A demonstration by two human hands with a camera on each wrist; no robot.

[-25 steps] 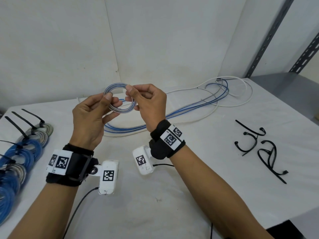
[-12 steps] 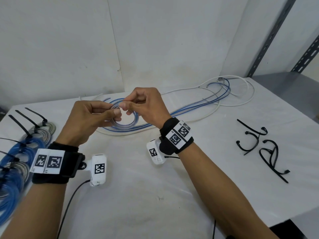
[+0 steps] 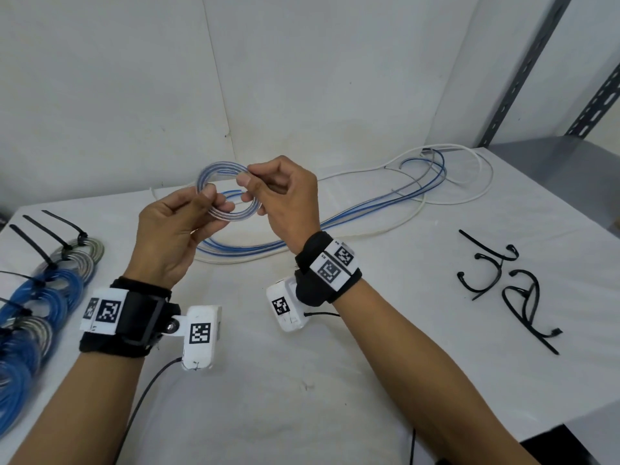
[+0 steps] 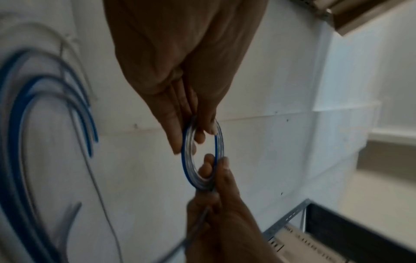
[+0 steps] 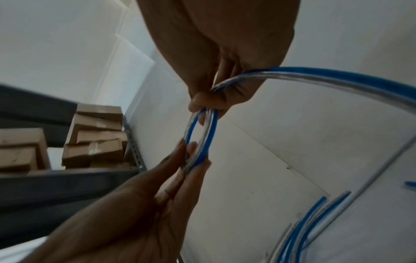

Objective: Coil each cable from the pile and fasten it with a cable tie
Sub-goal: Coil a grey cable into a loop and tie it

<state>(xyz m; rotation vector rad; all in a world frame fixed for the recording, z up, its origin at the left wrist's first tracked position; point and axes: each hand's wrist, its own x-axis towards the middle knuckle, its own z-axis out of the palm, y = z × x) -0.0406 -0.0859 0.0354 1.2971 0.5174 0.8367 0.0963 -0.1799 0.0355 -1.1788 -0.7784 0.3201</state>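
A small coil of blue-and-clear cable [image 3: 235,217] is held up above the table between both hands. My left hand [image 3: 214,201] pinches its left side between thumb and fingers. My right hand [image 3: 247,186] pinches the upper right side with curled fingers. In the left wrist view the coil [image 4: 184,160] stands edge-on, the left fingers [image 4: 178,128] above it and the right hand [image 4: 216,195] below. In the right wrist view the coil [image 5: 211,131] hangs from the right fingers [image 5: 202,101], and a free length of cable [image 5: 337,76] arcs off to the right.
Loose blue, grey and white cables [image 3: 369,213] lie in a long loop across the back of the white table [image 3: 302,380]. Finished tied coils [image 3: 50,290] sit in a row at the left edge. Black cable ties [image 3: 496,273] lie at the right. Metal shelving [image 3: 523,68] stands at the far right.
Both hands dipped toward the table with the coil half a second ago and have risen again. The coil has turned in the fingers.
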